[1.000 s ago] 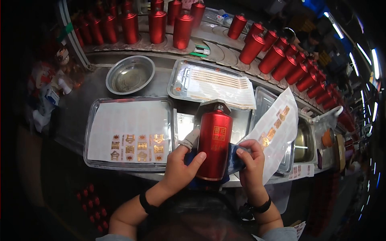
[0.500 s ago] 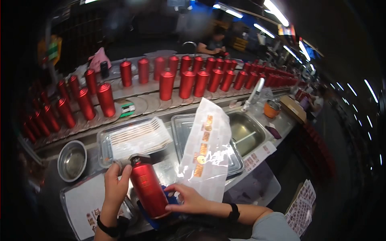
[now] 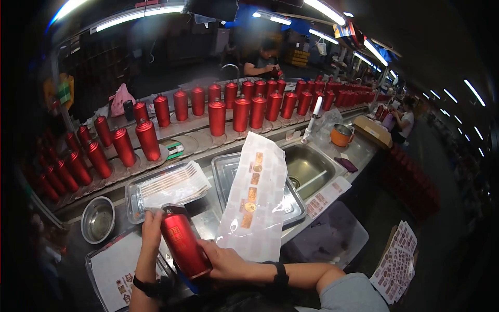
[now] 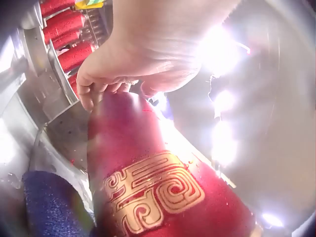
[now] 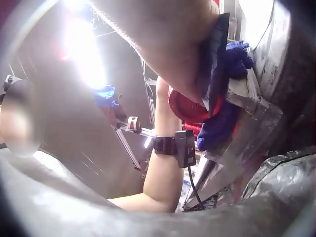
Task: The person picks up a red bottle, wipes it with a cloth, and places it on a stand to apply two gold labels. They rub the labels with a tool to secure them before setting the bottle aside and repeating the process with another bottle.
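A red bottle (image 3: 182, 244) with a gold square emblem leans in front of me, its neck away from me. At its neck end, my left hand (image 3: 152, 229) grips the top; the left wrist view shows the fingers (image 4: 85, 96) curled there above the emblem (image 4: 153, 192). My right hand (image 3: 224, 261) holds the lower side near the base, some fingers hidden behind the bottle. In the right wrist view a thin dark blue flat piece (image 5: 213, 64) lies along this hand. Blue cloth (image 5: 217, 131) shows under the bottle.
Left are a tray (image 3: 92, 270) with gold stickers, a metal bowl (image 3: 97, 221) and a tray of strips (image 3: 169, 184). A sticker sheet (image 3: 254, 208) lies right, before a sink (image 3: 309, 166). Red bottles (image 3: 240, 112) line the conveyor behind; a person (image 3: 262, 62) sits beyond.
The head view has swung up and to the right. My left hand has moved from the bottle's side to its neck. The right hand has come from the blue piece beside the bottle onto its lower side.
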Tool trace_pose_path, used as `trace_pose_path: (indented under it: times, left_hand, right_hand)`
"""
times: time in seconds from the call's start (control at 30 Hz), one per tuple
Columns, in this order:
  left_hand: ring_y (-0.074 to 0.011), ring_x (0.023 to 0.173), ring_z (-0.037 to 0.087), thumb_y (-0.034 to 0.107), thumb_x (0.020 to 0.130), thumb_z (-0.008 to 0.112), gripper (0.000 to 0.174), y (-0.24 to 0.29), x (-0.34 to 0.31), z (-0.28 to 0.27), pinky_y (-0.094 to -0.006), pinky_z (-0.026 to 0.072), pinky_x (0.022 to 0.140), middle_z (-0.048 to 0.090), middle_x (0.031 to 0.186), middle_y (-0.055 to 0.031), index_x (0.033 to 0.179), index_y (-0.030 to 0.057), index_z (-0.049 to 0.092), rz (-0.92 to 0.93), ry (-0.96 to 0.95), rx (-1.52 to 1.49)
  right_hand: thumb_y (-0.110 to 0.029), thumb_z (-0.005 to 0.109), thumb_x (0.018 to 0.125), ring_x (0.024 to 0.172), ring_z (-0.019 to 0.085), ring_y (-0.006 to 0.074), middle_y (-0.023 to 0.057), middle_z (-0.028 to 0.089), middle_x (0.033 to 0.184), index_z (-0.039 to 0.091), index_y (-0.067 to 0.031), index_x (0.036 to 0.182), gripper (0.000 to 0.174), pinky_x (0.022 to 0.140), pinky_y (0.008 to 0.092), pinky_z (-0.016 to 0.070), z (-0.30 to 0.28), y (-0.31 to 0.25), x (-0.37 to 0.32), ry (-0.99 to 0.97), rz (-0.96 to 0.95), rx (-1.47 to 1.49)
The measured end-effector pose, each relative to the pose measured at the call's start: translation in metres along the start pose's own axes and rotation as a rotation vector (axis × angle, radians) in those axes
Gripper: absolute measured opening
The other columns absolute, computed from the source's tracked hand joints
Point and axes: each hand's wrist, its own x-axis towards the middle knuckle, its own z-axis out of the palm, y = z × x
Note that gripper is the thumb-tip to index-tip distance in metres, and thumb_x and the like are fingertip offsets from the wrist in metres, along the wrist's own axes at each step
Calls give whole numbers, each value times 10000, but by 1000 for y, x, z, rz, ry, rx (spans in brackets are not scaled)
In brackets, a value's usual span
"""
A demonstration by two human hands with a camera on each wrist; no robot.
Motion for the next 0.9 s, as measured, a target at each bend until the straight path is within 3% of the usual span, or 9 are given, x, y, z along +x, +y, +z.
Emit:
trace_pose_path:
  times: [0.07,0.17,0.33,0.43,0.53,0.6,0.67,0.83,0.9]
  left_hand:
    - [-141,895,589,221,961,576,234,-4,-2,-5,-283,455,839,649,970,-72,1076,18,600,-62,-19,-91]
    - [-124,929,584,188,937,597,282,31,-31,-12,-264,437,881,640,1012,-34,1151,5,606,-110,-138,-184]
    - [-138,865,667,121,927,589,214,83,-88,-62,-269,521,797,702,975,-82,1060,-35,650,-238,-291,-274]
    - [-96,845,625,79,886,624,164,96,-127,-102,-250,497,773,684,926,-31,1017,-5,676,-212,-265,-88]
    - [-50,814,571,182,913,685,188,110,-188,-124,-229,474,728,626,880,32,1023,36,642,-72,-46,-44]
    - [-58,884,566,225,888,715,267,129,-237,-130,-235,461,798,636,982,16,1060,37,637,-51,191,-93]
    - [-58,885,559,198,855,760,299,144,-292,-136,-232,452,810,629,978,16,1069,36,629,-15,373,-2]
    - [-189,692,566,180,787,797,281,135,-407,-149,-304,474,641,591,814,-62,948,29,624,125,924,881]
    - [-217,703,572,187,777,799,287,101,-445,-161,-334,477,642,598,819,-70,936,31,617,84,1031,1131]
  right_hand:
    - [-211,742,757,978,611,439,240,539,1151,197,-45,1471,914,731,492,532,-4,-7,-4,55,-90,16]
    - [-280,760,778,986,614,422,225,542,1163,225,-67,1470,900,749,478,526,-10,-23,-26,68,-156,86]
    - [-327,768,784,980,615,408,195,551,1199,273,-123,1484,881,758,478,514,-29,-34,-37,-162,-272,223]
    - [-313,770,778,965,617,401,182,580,1182,303,-115,1486,871,746,464,523,-29,-42,-22,-342,-421,154]
    - [-264,819,722,904,638,376,152,625,1161,381,-121,1459,870,714,426,537,-19,-57,2,-362,-699,230]
    - [-224,857,664,816,643,322,135,638,1157,400,-125,1456,920,675,385,527,-2,-69,11,-385,-675,103]
    - [-203,875,630,735,606,255,120,650,1100,406,-101,1458,957,642,340,498,18,-85,22,-514,-524,52]
    - [-197,855,658,625,425,23,36,616,963,428,-39,1433,899,520,189,317,41,-91,31,-680,-228,181]
    - [-213,850,673,570,412,17,53,630,933,441,-47,1424,871,504,191,321,47,-90,29,-635,-196,186]
